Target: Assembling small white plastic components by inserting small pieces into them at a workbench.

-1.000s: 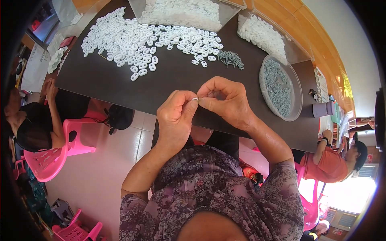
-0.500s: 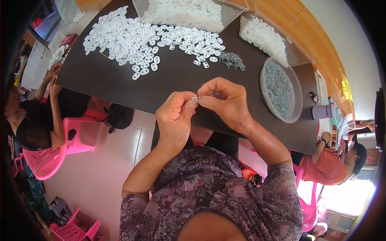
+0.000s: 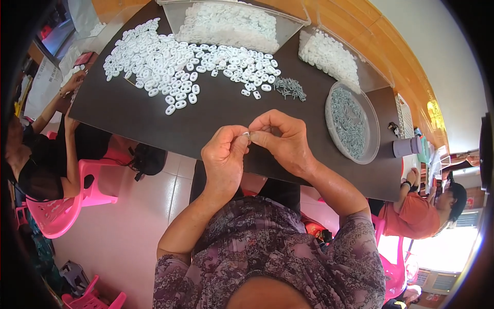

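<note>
Over the near part of the dark table, my two hands meet fingertip to fingertip. My left hand pinches a small white plastic piece between thumb and forefinger; only a bit of it shows. Against that piece, my right hand has its thumb and forefinger pressed together, and whatever they hold is hidden. Beyond the hands lies a spread of white oval two-hole pieces, with a few squarish ones at its near edge. A small heap of grey screws lies just right of these.
A round clear tray of grey screws stands at right, beside a lilac-lidded cup. Two clear bins, the larger and the smaller, hold white pieces at the back. Other people sit at left and right.
The whole view has shifted slightly, so the table and hands sit a little lower and further left. My right fingers have drawn in closer around the small piece; my left hand keeps its pinch.
</note>
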The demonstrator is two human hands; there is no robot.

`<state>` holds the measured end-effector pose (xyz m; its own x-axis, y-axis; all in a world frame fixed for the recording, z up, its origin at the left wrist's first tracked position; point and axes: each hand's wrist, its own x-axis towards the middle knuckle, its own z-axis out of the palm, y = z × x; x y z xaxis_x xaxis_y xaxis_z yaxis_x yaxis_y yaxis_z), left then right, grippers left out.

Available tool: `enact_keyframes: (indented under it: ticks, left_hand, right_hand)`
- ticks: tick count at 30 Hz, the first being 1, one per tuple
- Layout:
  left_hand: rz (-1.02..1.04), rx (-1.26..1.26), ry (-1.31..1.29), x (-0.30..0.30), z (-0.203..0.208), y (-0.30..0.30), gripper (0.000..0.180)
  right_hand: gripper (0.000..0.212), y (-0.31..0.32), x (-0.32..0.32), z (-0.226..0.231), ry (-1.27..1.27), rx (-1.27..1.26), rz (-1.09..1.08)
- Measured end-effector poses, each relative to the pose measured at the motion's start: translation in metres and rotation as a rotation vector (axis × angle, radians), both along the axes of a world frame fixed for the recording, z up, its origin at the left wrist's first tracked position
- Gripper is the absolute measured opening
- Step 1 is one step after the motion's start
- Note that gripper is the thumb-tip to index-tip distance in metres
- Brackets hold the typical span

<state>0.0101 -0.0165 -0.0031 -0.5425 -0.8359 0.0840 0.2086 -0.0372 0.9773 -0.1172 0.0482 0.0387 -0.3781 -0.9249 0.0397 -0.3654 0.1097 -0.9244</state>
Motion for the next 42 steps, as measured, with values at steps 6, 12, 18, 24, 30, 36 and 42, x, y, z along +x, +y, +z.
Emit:
enact_keyframes:
  ticks: [6,12,18,24,30,36,42]
  left_hand:
    - [-0.065,0.174,0.079,-0.003,-0.004,-0.008,0.006]
    - [-0.070,0.239,0.157,-0.004,-0.005,-0.014,0.009]
    - [-0.046,0.268,0.187,-0.005,-0.007,-0.014,0.010]
    - [-0.046,0.249,0.209,-0.003,-0.008,-0.013,0.010]
    - [-0.056,0.237,0.198,-0.001,-0.007,-0.014,0.011]
    - [-0.032,0.289,0.209,0.000,-0.003,-0.016,0.011]
    - [0.024,0.280,0.270,-0.005,0.004,-0.010,0.011]
  right_hand:
    - [0.007,-0.009,-0.010,-0.001,0.202,-0.134,0.002]
    - [0.006,-0.040,-0.079,-0.020,0.906,-0.279,-0.147]
    - [0.007,-0.056,-0.093,-0.040,1.253,-0.170,-0.044]
    - [0.011,-0.056,-0.082,-0.030,1.173,-0.188,-0.021]
    - [0.012,-0.034,-0.065,-0.015,0.439,0.001,-0.028]
    - [0.014,-0.016,-0.051,-0.002,-0.306,0.012,0.077]
    - [0.018,-0.012,-0.035,0.001,-0.354,0.071,0.057]
